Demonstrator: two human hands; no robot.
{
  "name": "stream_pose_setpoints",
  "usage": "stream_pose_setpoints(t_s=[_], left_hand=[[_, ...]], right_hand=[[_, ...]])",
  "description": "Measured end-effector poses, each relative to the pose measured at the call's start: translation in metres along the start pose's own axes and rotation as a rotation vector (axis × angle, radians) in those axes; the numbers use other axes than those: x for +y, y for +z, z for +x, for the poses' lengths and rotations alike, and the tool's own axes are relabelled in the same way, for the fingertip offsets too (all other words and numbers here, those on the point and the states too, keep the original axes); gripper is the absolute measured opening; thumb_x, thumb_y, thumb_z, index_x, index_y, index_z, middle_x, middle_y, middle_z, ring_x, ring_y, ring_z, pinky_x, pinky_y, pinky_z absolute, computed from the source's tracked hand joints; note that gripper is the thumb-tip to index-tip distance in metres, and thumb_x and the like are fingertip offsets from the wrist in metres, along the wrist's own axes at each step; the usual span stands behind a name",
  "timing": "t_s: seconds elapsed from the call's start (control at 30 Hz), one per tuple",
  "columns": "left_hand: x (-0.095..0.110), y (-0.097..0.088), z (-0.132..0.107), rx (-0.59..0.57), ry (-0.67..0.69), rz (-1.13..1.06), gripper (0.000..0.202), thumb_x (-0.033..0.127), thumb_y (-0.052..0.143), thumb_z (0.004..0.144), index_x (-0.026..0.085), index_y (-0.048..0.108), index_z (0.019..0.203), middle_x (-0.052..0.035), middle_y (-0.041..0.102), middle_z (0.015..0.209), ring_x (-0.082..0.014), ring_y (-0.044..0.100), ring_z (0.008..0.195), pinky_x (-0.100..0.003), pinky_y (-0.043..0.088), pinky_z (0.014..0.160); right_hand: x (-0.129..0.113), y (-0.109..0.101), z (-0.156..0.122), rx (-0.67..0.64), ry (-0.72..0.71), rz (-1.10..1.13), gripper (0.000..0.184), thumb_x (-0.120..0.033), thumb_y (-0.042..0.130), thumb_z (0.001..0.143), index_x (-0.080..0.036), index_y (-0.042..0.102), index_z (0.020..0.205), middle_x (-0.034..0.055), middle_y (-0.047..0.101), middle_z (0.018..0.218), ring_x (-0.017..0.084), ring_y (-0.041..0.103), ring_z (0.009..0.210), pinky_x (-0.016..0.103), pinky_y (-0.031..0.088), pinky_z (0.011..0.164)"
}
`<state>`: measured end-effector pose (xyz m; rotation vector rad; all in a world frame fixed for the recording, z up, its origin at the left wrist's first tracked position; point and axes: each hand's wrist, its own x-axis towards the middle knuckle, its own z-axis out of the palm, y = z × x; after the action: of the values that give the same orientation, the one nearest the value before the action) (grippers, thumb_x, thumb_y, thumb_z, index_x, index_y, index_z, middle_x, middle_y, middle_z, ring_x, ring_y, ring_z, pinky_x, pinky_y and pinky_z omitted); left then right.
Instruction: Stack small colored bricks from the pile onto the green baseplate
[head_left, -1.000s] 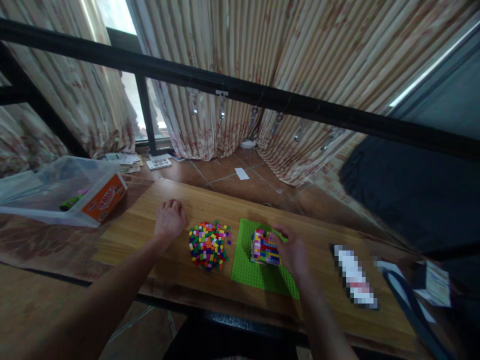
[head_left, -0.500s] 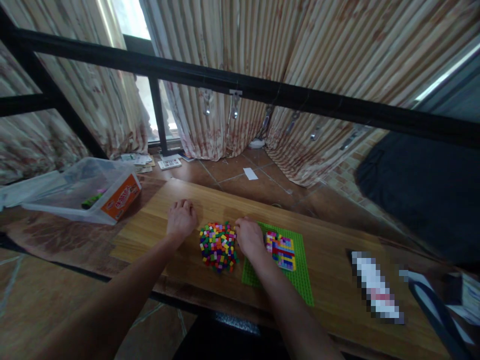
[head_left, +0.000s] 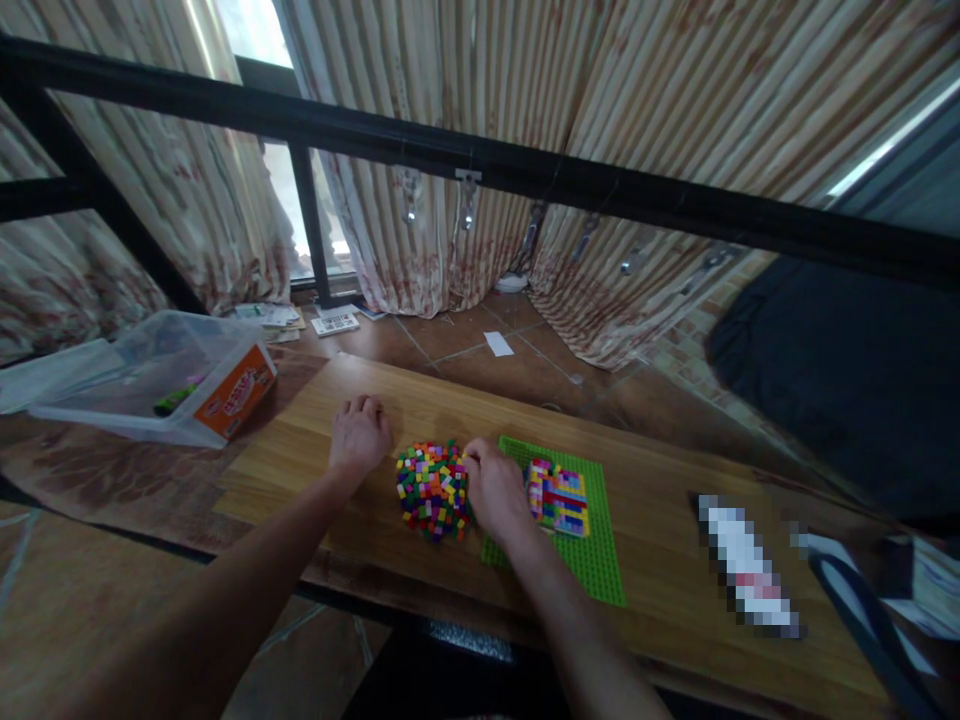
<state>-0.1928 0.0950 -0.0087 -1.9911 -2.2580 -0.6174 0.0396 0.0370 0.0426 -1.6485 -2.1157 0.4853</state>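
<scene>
A heap of small, many-coloured building bricks lies on the wooden table. Just to its left my left hand rests on the wood with fingers curled under; whether anything is inside is hidden. At the heap's right edge, my right hand has its thumb and fingers pinched together, and what they hold is too small to make out. Behind that hand is a green studded baseplate, its left part covered by the hand and wrist. A block of joined coloured bricks sits on the baseplate.
A clear plastic box with an orange label stands at the left. A blurred-out flat object lies on the right of the wooden tabletop. Beyond the table run a black metal rail and striped curtains.
My right hand has shifted slightly, its fingertips still by the heap's right edge, and more of the baseplate's top shows. My left hand stays put. The whole view has moved a little.
</scene>
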Motion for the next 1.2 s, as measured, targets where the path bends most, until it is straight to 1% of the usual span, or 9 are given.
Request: stream_pose_setpoints(t_s=[0.17,0.3,0.43,0.57,0.67,0.8,0.93,1.1,1.2], left_hand=[[0.001,-0.001,0.000,0.009,-0.003,0.004,0.029,0.024,0.040,0.089,0.016,0.065,0.100,-0.0159,0.066,0.111,-0.0324,0.057,0.106,-0.046,0.043,0.092],[0.001,-0.001,0.001,0.005,0.002,-0.004,0.030,0.024,0.039,0.089,0.016,0.065,0.100,-0.0163,0.066,0.111,-0.0320,0.057,0.106,-0.046,0.043,0.092],[0.001,-0.001,0.001,0.000,0.006,-0.002,0.030,0.025,0.038,0.090,0.016,0.065,0.099,-0.0165,0.066,0.110,-0.0319,0.057,0.105,-0.046,0.042,0.092],[0.000,0.000,0.000,0.017,0.009,0.005,0.030,0.024,0.038,0.089,0.016,0.065,0.100,-0.0162,0.066,0.109,-0.0316,0.057,0.104,-0.046,0.042,0.093],[0.000,0.001,0.000,0.032,0.013,0.010,0.029,0.024,0.039,0.089,0.016,0.065,0.101,-0.0155,0.066,0.108,-0.0313,0.057,0.103,-0.046,0.042,0.092],[0.000,0.001,0.001,0.031,0.011,0.015,0.028,0.025,0.039,0.088,0.017,0.065,0.098,-0.0154,0.066,0.107,-0.0314,0.057,0.102,-0.046,0.043,0.090],[-0.001,0.000,0.002,0.024,0.027,0.005,0.029,0.025,0.038,0.089,0.017,0.065,0.098,-0.0153,0.066,0.107,-0.0307,0.057,0.103,-0.046,0.042,0.092],[-0.003,0.000,0.003,0.030,0.025,-0.011,0.030,0.026,0.038,0.088,0.017,0.065,0.099,-0.0158,0.066,0.109,-0.0308,0.058,0.104,-0.046,0.043,0.093],[-0.004,0.001,0.003,0.038,0.050,0.007,0.029,0.026,0.038,0.087,0.017,0.064,0.098,-0.0155,0.066,0.107,-0.0307,0.058,0.104,-0.045,0.043,0.093]], right_hand=[[0.000,0.019,-0.023,0.040,0.038,0.095,0.020,-0.017,0.043,0.094,-0.023,0.062,0.089,0.0033,0.070,0.089,0.018,0.064,0.082,0.025,0.042,0.073],[0.002,0.030,-0.027,0.050,0.041,0.113,0.022,-0.019,0.042,0.096,-0.022,0.064,0.094,0.0053,0.071,0.096,0.018,0.065,0.089,0.025,0.043,0.078],[0.005,0.033,-0.029,0.081,0.024,0.125,0.025,-0.020,0.041,0.098,-0.022,0.066,0.097,0.0063,0.071,0.099,0.018,0.064,0.094,0.026,0.045,0.083],[0.006,0.035,-0.030,0.103,-0.008,0.180,0.023,-0.019,0.045,0.097,-0.023,0.067,0.091,0.0048,0.069,0.096,0.017,0.063,0.094,0.026,0.046,0.085],[0.005,0.033,-0.032,0.168,-0.020,0.275,0.023,-0.020,0.047,0.095,-0.023,0.067,0.087,0.0045,0.068,0.096,0.017,0.063,0.093,0.026,0.047,0.086],[0.000,0.020,-0.036,0.270,0.032,0.445,0.019,-0.025,0.052,0.092,-0.023,0.069,0.085,0.0047,0.069,0.091,0.017,0.064,0.087,0.028,0.049,0.082],[0.004,-0.005,-0.046,0.352,0.122,0.617,0.018,-0.034,0.057,0.089,-0.022,0.071,0.088,0.0034,0.072,0.087,0.017,0.066,0.080,0.028,0.051,0.075],[0.040,-0.040,-0.056,0.477,0.261,0.715,0.024,-0.042,0.061,0.084,-0.020,0.069,0.088,0.0032,0.072,0.082,0.017,0.065,0.072,0.027,0.052,0.067],[0.069,-0.057,-0.058,0.514,0.357,0.668,0.023,-0.041,0.064,0.078,-0.019,0.068,0.086,0.0040,0.073,0.079,0.018,0.066,0.071,0.028,0.052,0.066]])
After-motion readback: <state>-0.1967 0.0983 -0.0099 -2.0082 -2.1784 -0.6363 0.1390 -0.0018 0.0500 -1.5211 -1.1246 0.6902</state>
